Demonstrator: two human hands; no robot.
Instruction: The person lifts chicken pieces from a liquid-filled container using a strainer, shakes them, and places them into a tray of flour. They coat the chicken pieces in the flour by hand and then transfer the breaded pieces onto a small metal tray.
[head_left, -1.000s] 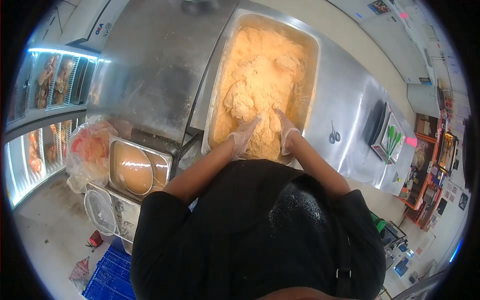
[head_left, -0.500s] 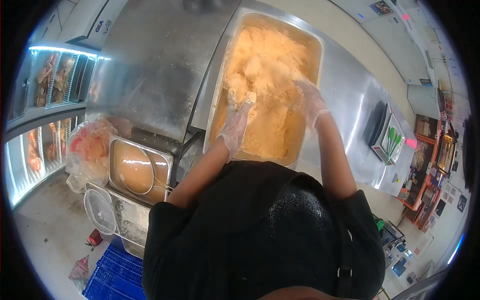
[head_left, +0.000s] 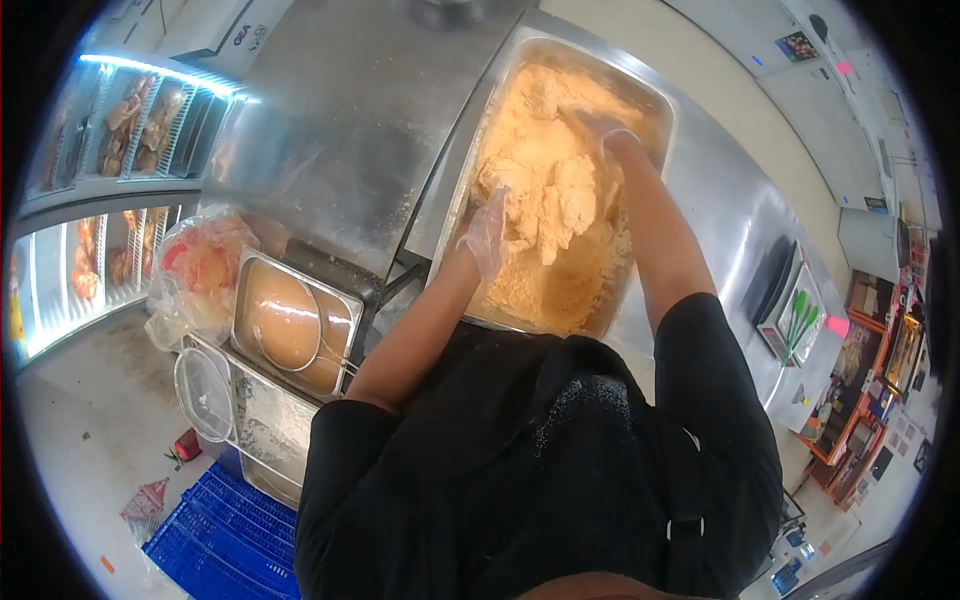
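One pan (head_left: 652,115), open room at its near end; my left hand (head_left: 487,238) open against floury pieces (head_left: 558,200), right hand (head_left: 600,130) blurred, cannot tell.

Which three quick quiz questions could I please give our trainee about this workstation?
1. Multiple choice: What lies directly to the left of the metal pan of orange-brown liquid?
(a) a whisk
(b) a plastic bag
(c) a kitchen knife

2. True or false: The left hand and the right hand both reach into the large metal tray that holds the crumbly orange mix.

3. Fill in the colour: The utensils on the far right of the steel table are ____.

Key: 1 b; 2 true; 3 green.
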